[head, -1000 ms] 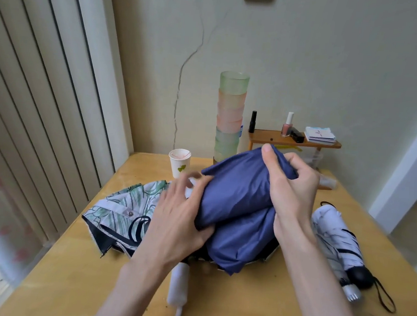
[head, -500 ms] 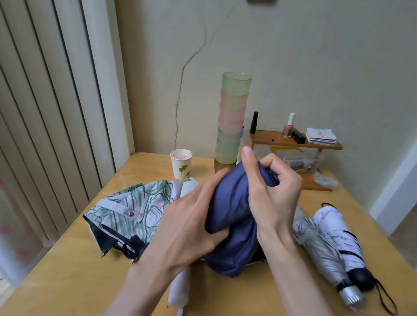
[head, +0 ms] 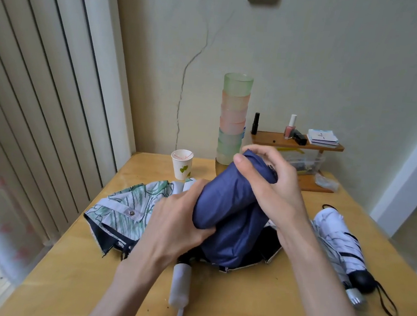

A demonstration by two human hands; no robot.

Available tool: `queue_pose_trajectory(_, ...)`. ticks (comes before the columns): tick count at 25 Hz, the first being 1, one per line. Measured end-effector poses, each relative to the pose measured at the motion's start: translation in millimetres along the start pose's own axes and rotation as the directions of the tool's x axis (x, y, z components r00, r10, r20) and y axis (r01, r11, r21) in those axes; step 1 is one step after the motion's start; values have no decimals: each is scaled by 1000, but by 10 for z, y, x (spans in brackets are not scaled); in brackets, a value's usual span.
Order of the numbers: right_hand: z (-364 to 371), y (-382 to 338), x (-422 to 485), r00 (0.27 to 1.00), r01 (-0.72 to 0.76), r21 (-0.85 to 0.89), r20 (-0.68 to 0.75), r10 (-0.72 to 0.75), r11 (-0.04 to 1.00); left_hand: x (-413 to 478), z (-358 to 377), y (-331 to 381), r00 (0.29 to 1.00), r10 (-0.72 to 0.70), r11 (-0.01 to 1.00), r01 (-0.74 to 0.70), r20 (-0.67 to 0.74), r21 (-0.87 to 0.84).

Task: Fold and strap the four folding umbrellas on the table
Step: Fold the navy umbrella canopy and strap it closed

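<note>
Blue umbrella (head: pixel 225 205): held in both grips above the desk (head: pixel 251 309), directly over the leaf-print umbrella (head: pixel 131 206). The canopy is gathered into a roll, tilted, with the far end raised toward the wall. Loose blue fabric hangs below the roll.

Left grip (head: pixel 175 228): clenched round the lower left side of the roll, with the thumb under the near end.

Right grip (head: pixel 268 186): clenched round the raised far end, with the thumb laid across the top of the fabric.

Leaf-print umbrella: lies on the desk with its canopy spread loose. A white handle (head: pixel 180 286) points toward the person.

White umbrella (head: pixel 335 236): lies folded on the right side of the desk, with a black strap round it. A grey umbrella (head: pixel 342 276) lies just beside it, partly hidden by the right forearm.

Rear of desk: a paper cup (head: pixel 182 164), a stack of cups (head: pixel 232 119) and a small shelf (head: pixel 298 143) stand against the wall.
</note>
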State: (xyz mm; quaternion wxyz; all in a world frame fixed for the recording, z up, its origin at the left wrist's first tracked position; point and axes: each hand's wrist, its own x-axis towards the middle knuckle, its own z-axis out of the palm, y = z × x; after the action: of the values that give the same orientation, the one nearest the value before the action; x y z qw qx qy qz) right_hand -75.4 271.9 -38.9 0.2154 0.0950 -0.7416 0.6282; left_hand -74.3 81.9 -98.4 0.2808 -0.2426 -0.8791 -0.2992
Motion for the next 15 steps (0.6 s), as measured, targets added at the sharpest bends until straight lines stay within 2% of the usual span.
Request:
queue_pose_trajectory(2,-18,6,10,998,3,-23,-64,-4,1000,10,-9,34,996,58,990,-48,-72,132)
queue_pose_trajectory(6,55,61,-17,978,16,63,-209,-3,998,27,8,133,999,19,977,-11,-35,214)
queue_pose_trajectory(9,64,41,-22,987,22,82,-158,-8,996,-7,23,70,999,30,982,-27,-16,185)
queue_pose_trajectory(10,41,30,-6,996,23,95,-92,-14,995,0,14,48,999,6,994,-2,-35,109)
queue_pose_trajectory(12,-52,33,39,995,-1,132,98,-12,991,18,-47,35,991,-132,973,124,-31,-195)
queue_pose_trajectory(13,-115,59,58,982,-27,125,186,3,992,26,-91,27,977,-213,917,194,-17,-348)
queue_pose_trajectory(15,-242,166,77,953,-50,43,299,35,998,49,-172,-18,936,-351,796,311,24,-520)
